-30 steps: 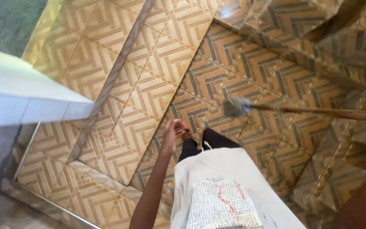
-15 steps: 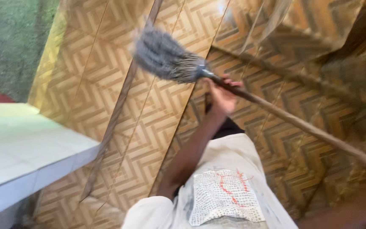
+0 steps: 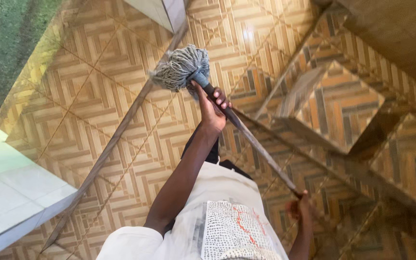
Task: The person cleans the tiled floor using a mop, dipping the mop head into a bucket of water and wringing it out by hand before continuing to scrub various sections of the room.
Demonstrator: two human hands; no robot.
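The person's left hand [image 3: 212, 107] is wrapped around the wooden mop handle [image 3: 251, 139] just below the mop head [image 3: 179, 68], fingers closed tight on the stick. The right hand [image 3: 298, 208], low and right of centre in the frame, is clamped on the far end of the same handle. The handle runs on a slant from upper centre down to lower right, held up off the tiled steps [image 3: 333, 103] rather than resting on them.

Half a second ago the grey mop head was blurred and sat further left and higher in the picture, with the stick stretching off past the right edge and the right hand out of sight. Now the mop head is sharp, bunched in the upper centre, and both hands show on the handle. The left hand has kept its place near the head.

The view has swung too: the white tiled ledge [image 3: 10, 192] has slid down into the lower left corner, and the green patch [image 3: 6, 43] in the upper left shows wider. The person's white apron [image 3: 217, 212] fills the bottom centre.
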